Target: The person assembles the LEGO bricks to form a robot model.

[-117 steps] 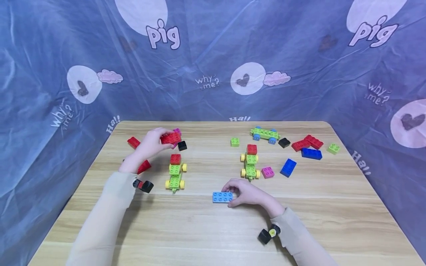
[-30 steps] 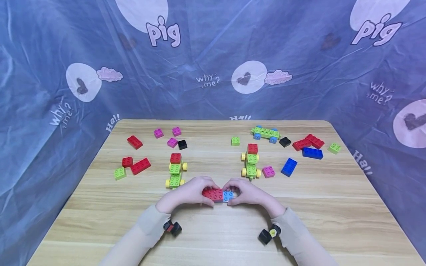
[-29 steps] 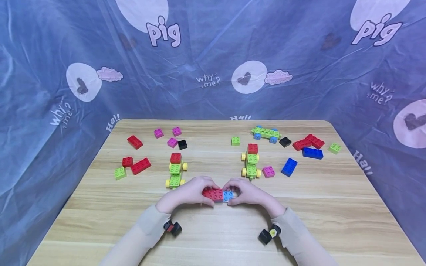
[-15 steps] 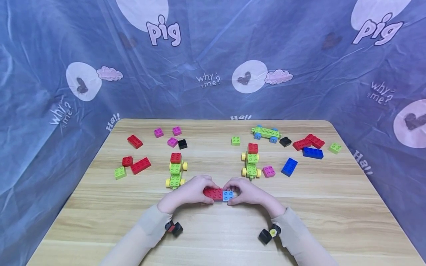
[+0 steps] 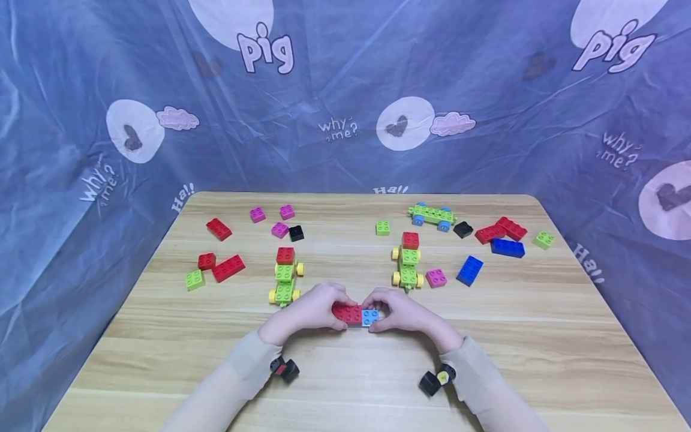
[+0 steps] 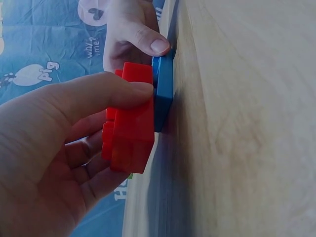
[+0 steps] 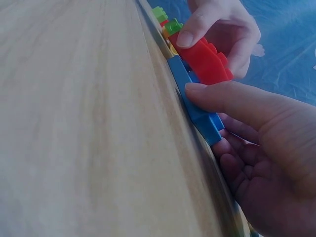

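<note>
My left hand (image 5: 315, 307) pinches a long red building brick (image 5: 349, 314) between thumb and fingers. Under it lies a light blue brick (image 5: 369, 317), which my right hand (image 5: 403, 311) holds at its right end. The red one overlaps the left half of the blue one, leaving several blue studs uncovered at the right. In the left wrist view, the red brick (image 6: 132, 123) sits over the studded side of the blue brick (image 6: 164, 89), partly behind my thumb. From the right wrist, the blue brick (image 7: 197, 116) appears low over the table, with the red brick (image 7: 203, 61) tilted against it.
Two green wheeled cars with red bricks on top, a left car (image 5: 284, 282) and a right car (image 5: 408, 264), stand beyond my hands. A blue-wheeled base (image 5: 432, 214) is at the back. Loose red bricks (image 5: 229, 268), pink bricks (image 5: 279, 230) and blue bricks (image 5: 469, 270) lie around.
My left hand has brought the red brick from the back left onto the light blue brick. During the last second it shifts only slightly; my right hand stays in place.
</note>
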A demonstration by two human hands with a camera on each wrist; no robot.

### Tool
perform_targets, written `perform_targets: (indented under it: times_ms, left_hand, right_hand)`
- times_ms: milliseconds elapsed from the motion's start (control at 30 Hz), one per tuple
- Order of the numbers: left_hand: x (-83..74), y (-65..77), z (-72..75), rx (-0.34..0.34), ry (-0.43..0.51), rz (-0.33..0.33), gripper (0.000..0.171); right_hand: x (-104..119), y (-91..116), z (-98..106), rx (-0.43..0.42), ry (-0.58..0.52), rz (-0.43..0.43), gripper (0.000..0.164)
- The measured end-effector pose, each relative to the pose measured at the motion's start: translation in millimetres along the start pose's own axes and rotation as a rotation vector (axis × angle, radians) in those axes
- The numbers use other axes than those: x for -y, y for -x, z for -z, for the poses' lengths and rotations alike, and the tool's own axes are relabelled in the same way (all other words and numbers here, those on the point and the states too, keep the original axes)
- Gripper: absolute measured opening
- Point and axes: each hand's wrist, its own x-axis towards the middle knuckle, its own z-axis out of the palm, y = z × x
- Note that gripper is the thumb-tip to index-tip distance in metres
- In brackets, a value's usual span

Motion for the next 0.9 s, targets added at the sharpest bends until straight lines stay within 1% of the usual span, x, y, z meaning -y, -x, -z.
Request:
perform_targets:
  times_ms: [200,367,767,900]
  left_hand:
    - [0.9,-0.3,-1.0,0.006,-0.002,0.024,0.045]
    - [1.1,0.8,-2.6,0.009,0.016,0.049,0.045]
    - [2.0,1.4,-1.6,0.016,0.043,0.034,0.048]
    - [2.8,1.4,-2.2,0.005,0.046,0.023,0.047]
  right_hand:
    - [0.4,0.0,0.5,0.000,-0.004,-0.003,0.039]
    - [-0.4,0.1,0.2,0.004,-0.007,-0.008,0.039]
    - [-1.0,-0.2,0.1,0.003,-0.010,0.005,0.039]
    - [-0.2,-0.3,0.4,0.000,-0.013,0.005,0.039]
